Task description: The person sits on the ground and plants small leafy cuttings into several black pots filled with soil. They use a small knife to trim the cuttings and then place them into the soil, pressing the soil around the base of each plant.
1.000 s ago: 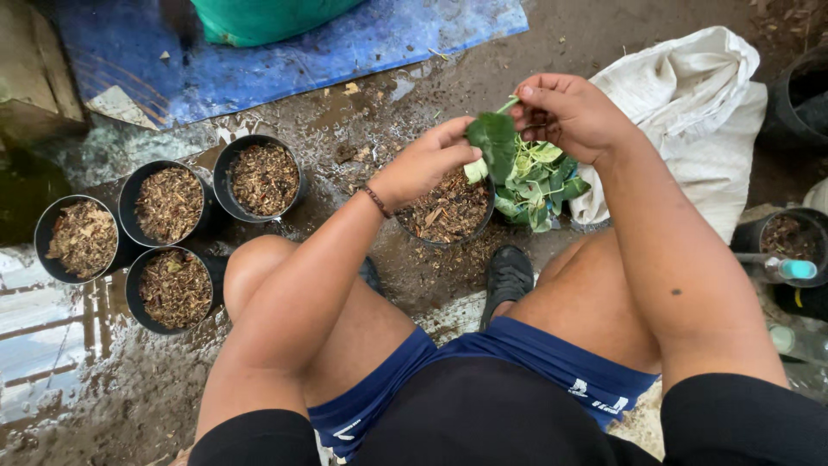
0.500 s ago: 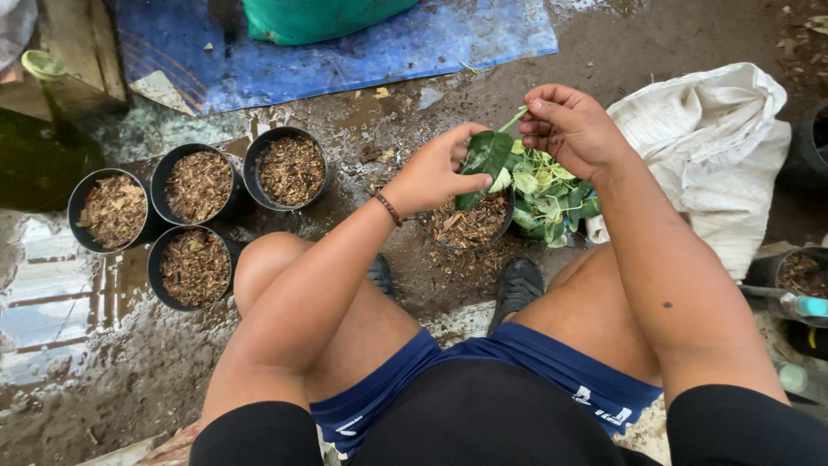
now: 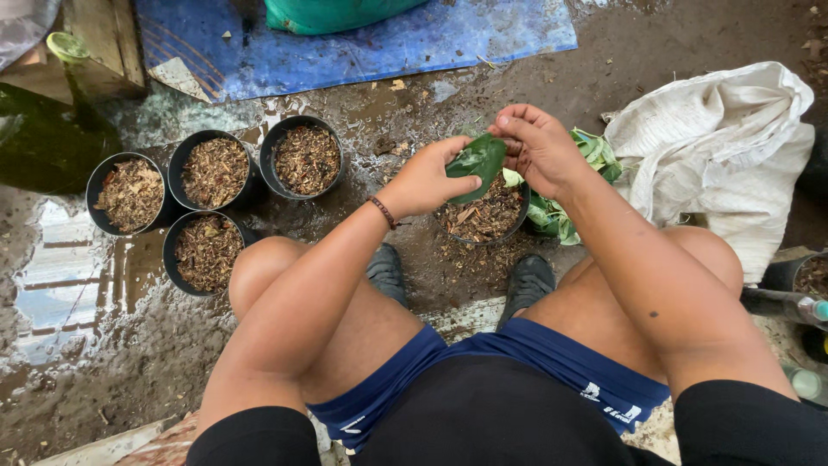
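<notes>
Both hands hold one dark green leaf (image 3: 477,160) — left hand (image 3: 429,179) pinching its lower edge, right hand (image 3: 539,148) gripping its top — just above a black pot (image 3: 483,217) of brown mulch. More leaves (image 3: 569,216) lie beside it; four filled pots (image 3: 207,190) stand well apart to the left.

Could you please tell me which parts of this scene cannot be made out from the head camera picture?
- Stem end of the green leaf: covered by the left hand and right hand.
- Far rim of the black pot: behind both hands.
- Leaf pile: mostly behind the right forearm.
- Green sack: cut off by the top edge.
- Bottle: cut off at the right edge.
</notes>
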